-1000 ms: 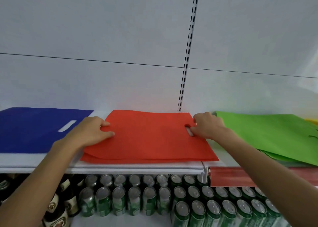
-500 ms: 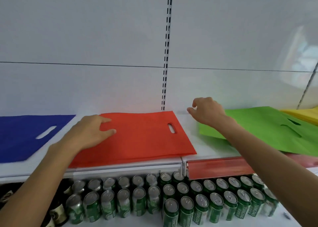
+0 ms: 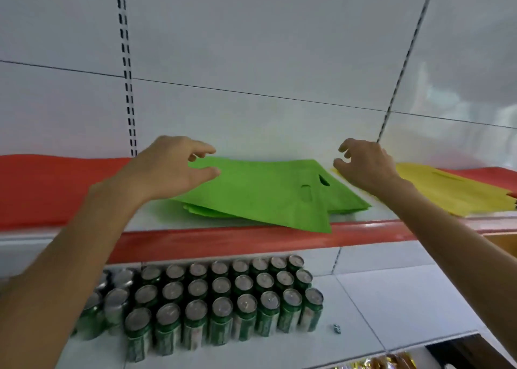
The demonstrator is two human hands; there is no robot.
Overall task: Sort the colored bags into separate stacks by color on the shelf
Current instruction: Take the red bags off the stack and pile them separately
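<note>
Head view, white shelf [image 3: 152, 218], cans [image 3: 221, 301] below

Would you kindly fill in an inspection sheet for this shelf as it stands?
Surface: white shelf with red front strip.
Job's things: red bags left, green bags middle and fanned unevenly, yellow bags right.
Clutter: one small object on the lower shelf, too small to identify.
Hands: left hand and right hand either side of the green bags, fingers loosely curled, holding nothing.
Cables: nothing seen.
Surroundings: green cans below; white slotted back panel.
</note>
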